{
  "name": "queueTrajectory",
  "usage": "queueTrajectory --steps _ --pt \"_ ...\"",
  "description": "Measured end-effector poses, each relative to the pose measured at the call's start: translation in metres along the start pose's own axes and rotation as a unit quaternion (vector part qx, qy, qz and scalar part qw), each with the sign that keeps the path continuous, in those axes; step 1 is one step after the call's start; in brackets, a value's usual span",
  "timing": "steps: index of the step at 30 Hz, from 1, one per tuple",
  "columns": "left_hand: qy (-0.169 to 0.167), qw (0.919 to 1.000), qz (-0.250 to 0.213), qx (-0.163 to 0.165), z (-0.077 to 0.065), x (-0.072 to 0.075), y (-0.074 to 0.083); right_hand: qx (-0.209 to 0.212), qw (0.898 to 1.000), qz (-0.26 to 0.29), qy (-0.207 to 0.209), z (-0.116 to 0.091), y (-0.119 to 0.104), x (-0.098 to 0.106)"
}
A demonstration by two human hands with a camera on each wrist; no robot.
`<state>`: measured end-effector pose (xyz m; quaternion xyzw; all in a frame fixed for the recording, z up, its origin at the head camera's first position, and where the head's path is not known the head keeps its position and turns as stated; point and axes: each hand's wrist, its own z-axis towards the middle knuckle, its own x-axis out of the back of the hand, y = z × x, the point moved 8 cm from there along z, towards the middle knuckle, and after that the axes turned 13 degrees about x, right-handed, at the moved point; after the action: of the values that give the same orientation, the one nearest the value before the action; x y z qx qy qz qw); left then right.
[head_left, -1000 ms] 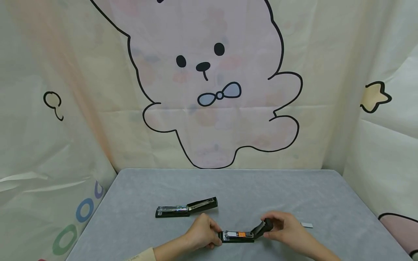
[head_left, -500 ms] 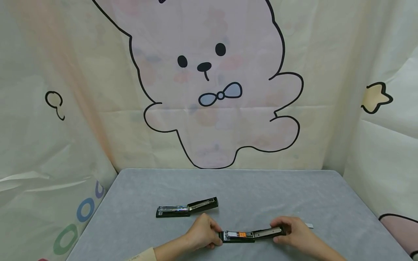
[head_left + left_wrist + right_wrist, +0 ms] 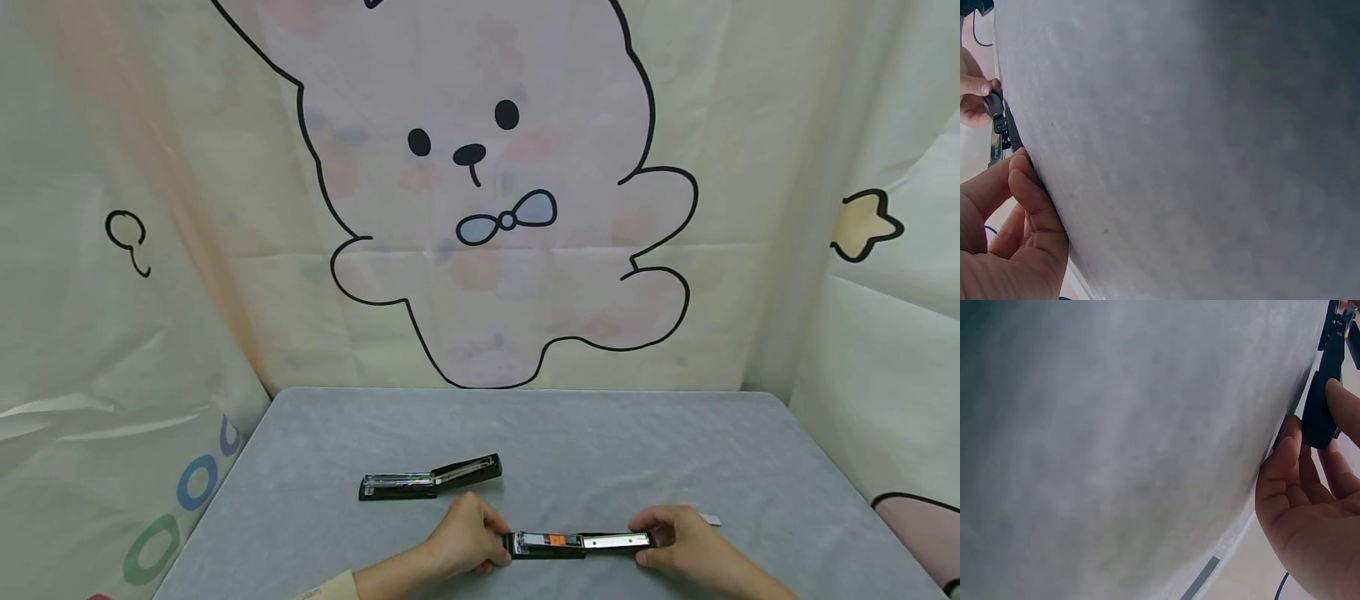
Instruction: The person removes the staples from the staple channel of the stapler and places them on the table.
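A black stapler (image 3: 546, 548) lies opened out flat near the front of the table, one half to the left with an orange label, the other to the right with a silver strip facing up. My left hand (image 3: 468, 537) pinches its left end between thumb and fingers. At the other end, my right hand (image 3: 678, 540) grips the tip of the right half; in the right wrist view the thumb lies over the black stapler arm (image 3: 1322, 406) with fingers under it. Farther back, a second black stapler (image 3: 401, 486) lies unfolded, its right half tilted up, touched by neither hand.
A grey cloth covers the table (image 3: 600, 433). A small pale strip (image 3: 711, 520) lies just behind my right hand. Behind the table hangs a curtain (image 3: 480, 292) printed with a cartoon bear, and more printed curtain stands at both sides.
My right hand has swung the near stapler's right half outward and down, from steeply raised to flat in line with the left half. The left hand has stayed in place.
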<state>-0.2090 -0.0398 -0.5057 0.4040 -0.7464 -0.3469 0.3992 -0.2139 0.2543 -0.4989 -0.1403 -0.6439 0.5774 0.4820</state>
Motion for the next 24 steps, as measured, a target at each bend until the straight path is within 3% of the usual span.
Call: queueTrajectory --steps 7,15,19,24 --pt "0.004 1.0 0.004 -0.005 0.0 0.0 0.0 -0.033 0.999 -0.019 0.007 -0.003 -0.001 0.007" --pt "0.006 0.9999 0.008 -0.001 0.0 0.0 -0.001 -0.013 0.998 -0.066 0.016 0.005 -0.019 0.013" --pt "0.007 0.9999 0.012 0.004 0.001 0.0 -0.001 -0.033 0.998 -0.056 0.017 0.01 -0.029 0.011" --pt "0.004 0.9999 0.012 0.008 0.001 0.0 -0.001 -0.029 0.999 -0.022 0.002 0.02 -0.039 -0.007"
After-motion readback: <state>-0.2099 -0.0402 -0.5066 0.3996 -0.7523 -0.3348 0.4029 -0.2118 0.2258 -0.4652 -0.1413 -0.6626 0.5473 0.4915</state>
